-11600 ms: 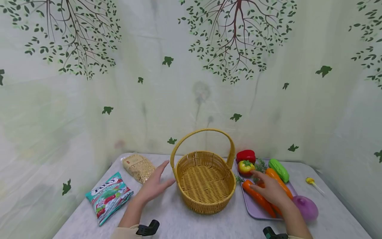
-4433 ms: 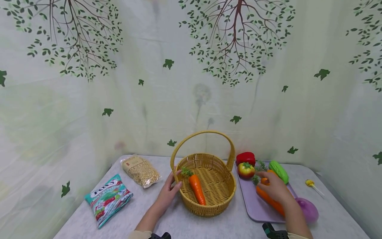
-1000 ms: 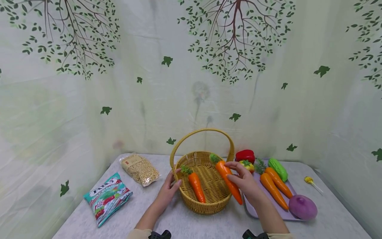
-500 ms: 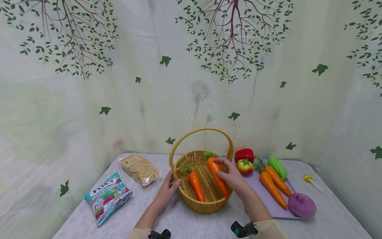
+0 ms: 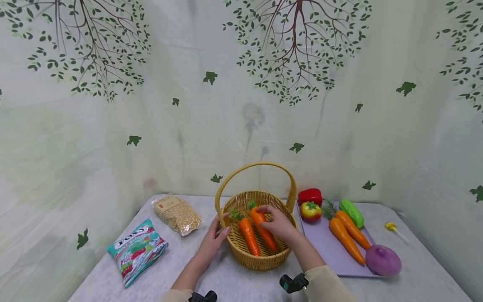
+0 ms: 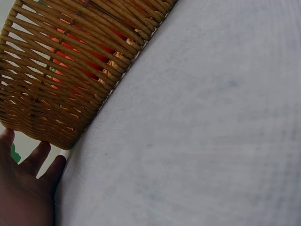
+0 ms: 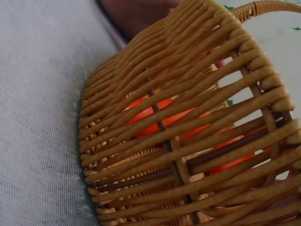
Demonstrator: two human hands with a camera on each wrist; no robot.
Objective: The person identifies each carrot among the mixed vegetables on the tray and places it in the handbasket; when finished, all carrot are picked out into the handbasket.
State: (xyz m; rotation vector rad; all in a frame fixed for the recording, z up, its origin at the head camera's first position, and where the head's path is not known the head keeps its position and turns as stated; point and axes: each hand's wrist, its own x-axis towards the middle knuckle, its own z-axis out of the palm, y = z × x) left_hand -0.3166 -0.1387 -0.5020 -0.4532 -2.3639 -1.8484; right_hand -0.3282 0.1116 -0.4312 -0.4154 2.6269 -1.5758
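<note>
While the left hand (image 5: 212,242) is laid against the side of the basket (image 5: 260,264), a carrot (image 5: 267,236) is pinched between the thumb and fingers of the right hand (image 5: 281,223), inside the basket and just beside a second carrot (image 5: 247,239). Whether its weight is borne by the floor of the basket cannot be told. From its gloss, the pinched carrot is likely to be found light, stiff and rather slippery, with little risk of breakage; the best hold is probably offered by the thick orange body, where it is gripped, rather than by the leafy tuft (image 5: 252,204), which may well be soft. The basket, of open weave, is presumably light too and easily nudged, and is best lifted by its handle (image 5: 260,163) or braced at the wall. The right hand is reached over the rim with its back turned up, the forearm (image 5: 307,253) slanted in from the lower right. The left hand is held low, its fingers spread, its fingertips (image 6: 43,148) set on the weave and nothing clasped. On the tray (image 5: 320,248), to the right of the basket, two more carrots (image 5: 345,240) are seen, with an onion (image 5: 383,260) just beside them.
</note>
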